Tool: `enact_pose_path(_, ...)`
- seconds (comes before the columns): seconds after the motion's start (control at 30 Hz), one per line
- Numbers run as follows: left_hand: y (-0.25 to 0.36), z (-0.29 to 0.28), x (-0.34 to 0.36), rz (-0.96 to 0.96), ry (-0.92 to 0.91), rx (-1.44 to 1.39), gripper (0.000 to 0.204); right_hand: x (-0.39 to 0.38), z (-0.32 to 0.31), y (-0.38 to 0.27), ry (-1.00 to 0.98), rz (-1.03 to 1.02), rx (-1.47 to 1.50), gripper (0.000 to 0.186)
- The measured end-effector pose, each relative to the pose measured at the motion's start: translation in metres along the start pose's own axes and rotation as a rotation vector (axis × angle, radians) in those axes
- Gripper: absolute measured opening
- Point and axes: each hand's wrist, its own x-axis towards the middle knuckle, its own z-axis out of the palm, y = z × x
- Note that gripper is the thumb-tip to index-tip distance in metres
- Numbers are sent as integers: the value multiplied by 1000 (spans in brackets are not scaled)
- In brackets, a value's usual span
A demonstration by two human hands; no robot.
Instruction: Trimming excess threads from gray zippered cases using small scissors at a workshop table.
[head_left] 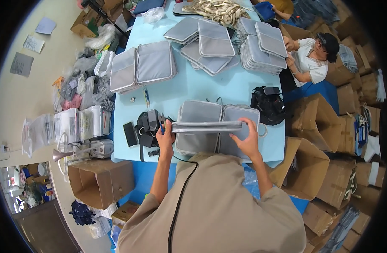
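A flat grey fabric case (207, 127) with pale edging is held up edge-on in front of me, between both hands. My left hand (165, 138) is closed round its left end. Small snips with a blue handle (162, 126) stick up from the same hand. My right hand (246, 140) grips the other end, thumb below and fingers over the edge. Beneath it on the table, more grey cases (200, 111) lie in two piles side by side. Part of these piles is hidden by the held case.
The light blue table (193, 86) bears further stacks of grey cases (155, 61), a phone (130, 133), black pouches (267, 105) and tangled cream straps (221, 10). A co-worker (313, 59) sits at the right side. Open cardboard boxes (305, 166) flank me; a black cable (181, 198) hangs down my front.
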Motion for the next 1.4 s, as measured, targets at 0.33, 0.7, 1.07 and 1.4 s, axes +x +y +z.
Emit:
enact_pose_path(0.33, -16, 0, 7, 16, 63, -64, 38, 34, 41, 4, 289, 142, 489, 26)
enact_pose_path(0.7, -17, 6, -9, 5, -110, -233, 20, 67, -5, 0, 384, 344, 1018, 20)
enact_pose_path(1.07, 39, 29, -32, -69, -163, -384, 21, 45, -4, -1, 184, 659, 1149, 30)
enact_pose_path(1.4, 57, 34, -44, -88, -132, -442, 21, 35, 0, 5, 30, 717, 943, 46)
